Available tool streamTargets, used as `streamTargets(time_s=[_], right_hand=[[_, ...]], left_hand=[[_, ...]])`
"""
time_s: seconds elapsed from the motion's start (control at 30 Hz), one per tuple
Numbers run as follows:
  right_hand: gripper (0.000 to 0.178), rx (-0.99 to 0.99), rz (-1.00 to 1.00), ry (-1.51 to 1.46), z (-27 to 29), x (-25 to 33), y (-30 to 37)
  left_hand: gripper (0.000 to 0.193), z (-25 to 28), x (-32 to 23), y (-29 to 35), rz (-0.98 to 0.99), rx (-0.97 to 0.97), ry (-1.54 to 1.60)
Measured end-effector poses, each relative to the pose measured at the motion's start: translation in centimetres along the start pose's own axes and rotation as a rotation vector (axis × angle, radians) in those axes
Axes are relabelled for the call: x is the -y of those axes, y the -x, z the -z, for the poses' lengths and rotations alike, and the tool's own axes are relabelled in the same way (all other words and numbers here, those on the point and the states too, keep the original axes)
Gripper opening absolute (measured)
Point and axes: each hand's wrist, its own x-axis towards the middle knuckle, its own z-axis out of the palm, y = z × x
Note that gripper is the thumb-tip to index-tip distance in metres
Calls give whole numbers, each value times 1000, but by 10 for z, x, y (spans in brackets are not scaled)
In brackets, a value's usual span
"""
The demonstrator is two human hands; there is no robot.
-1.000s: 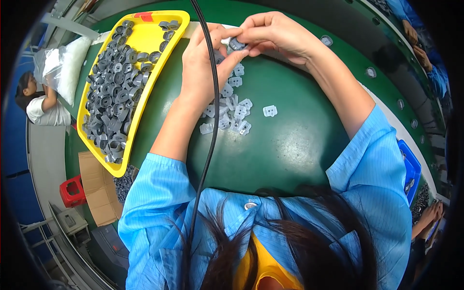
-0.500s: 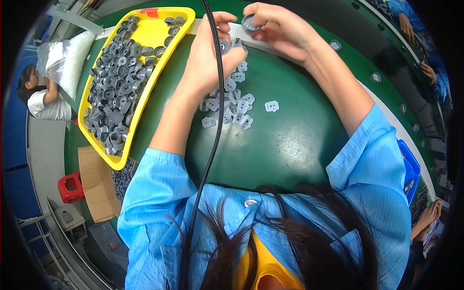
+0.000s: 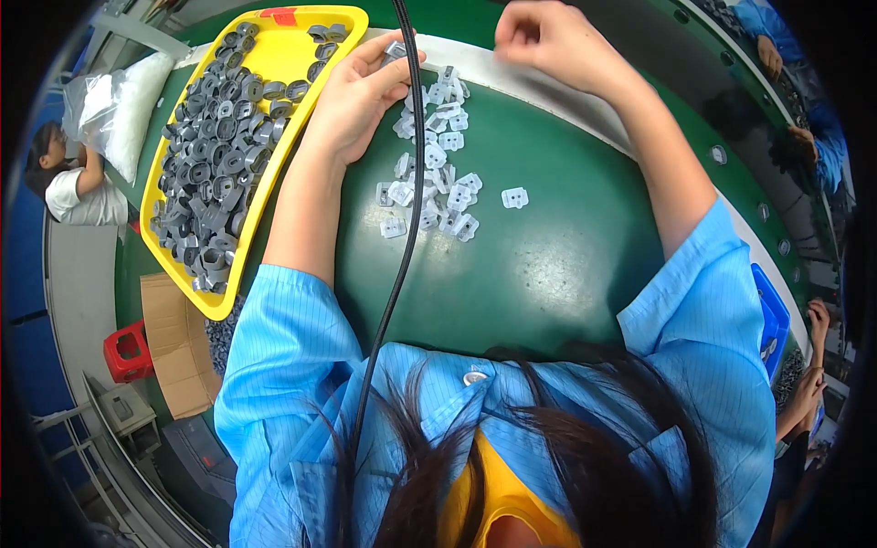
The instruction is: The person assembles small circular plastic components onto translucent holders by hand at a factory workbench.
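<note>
The work seems to be handling small parts singly, and the next move seems to be calling for a precise fingertip pinch. Just right of the shallow yellow plastic tray (image 3: 285, 50), the left hand (image 3: 358, 99) is clamping a small greyish piece (image 3: 394, 51) in curled fingers. Farther right, the right hand (image 3: 555, 41) is hovering, fingers bunched; blur is hiding any contents. Flat translucent pieces (image 3: 459, 197) are lying right of the tray.

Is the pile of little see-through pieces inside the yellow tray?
No, the pile of see-through pieces lies on the green table, while the yellow tray holds grey parts.
</note>
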Motion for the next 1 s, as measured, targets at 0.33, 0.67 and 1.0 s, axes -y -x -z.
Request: streamTargets(time_s=[0.33, 0.67, 1.0], right_hand=[[10, 527, 132, -119, 0, 45, 43], [18, 321, 153, -3, -9, 53, 59], [18, 88, -72, -624, -16, 56, 12]], left_hand=[[45, -11, 1, 1, -94, -32, 46], [31, -23, -5, 6, -340, -248, -686], [38, -28, -6, 5, -500, -262, -917]])
